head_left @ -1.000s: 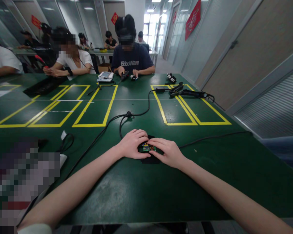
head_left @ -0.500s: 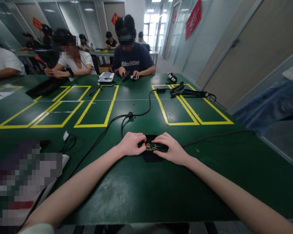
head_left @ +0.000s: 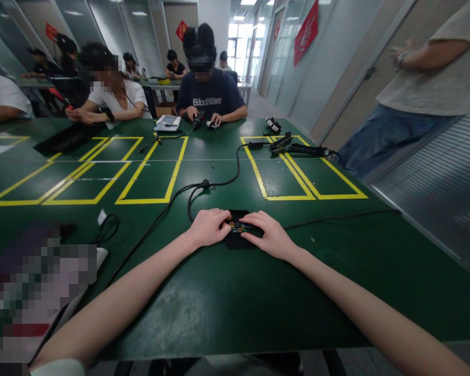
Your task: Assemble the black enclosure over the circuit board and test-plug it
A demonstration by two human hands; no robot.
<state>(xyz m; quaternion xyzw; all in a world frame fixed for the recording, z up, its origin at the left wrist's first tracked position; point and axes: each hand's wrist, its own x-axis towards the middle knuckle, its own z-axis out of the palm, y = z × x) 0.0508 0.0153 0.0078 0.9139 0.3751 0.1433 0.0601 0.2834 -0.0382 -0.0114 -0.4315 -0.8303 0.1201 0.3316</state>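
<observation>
A small circuit board (head_left: 236, 227) with ring-shaped, yellowish coils sits between my hands near the middle of the green table. My left hand (head_left: 208, 228) has its fingers curled and pinches the board's left end. From the other side, my right hand (head_left: 273, 235) grips the right end between thumb and fingers. Under the board lies a flat black piece (head_left: 239, 244), partly covered by my hands. Black cords run out beyond both hands; my fingers hide where they join the board.
A black cable with a plug (head_left: 206, 184) crosses the table ahead. Yellow tape (head_left: 290, 198) marks rectangles. Black tools (head_left: 297, 150) lie far right. A co-worker (head_left: 211, 96) opposite holds a drill (head_left: 198, 120). Another person (head_left: 423, 99) stands at right. Blurred items (head_left: 43, 282) lie left.
A standing person has come further into view at the right. My view has shifted slightly, and my hands still hold the board in nearly the same spot.
</observation>
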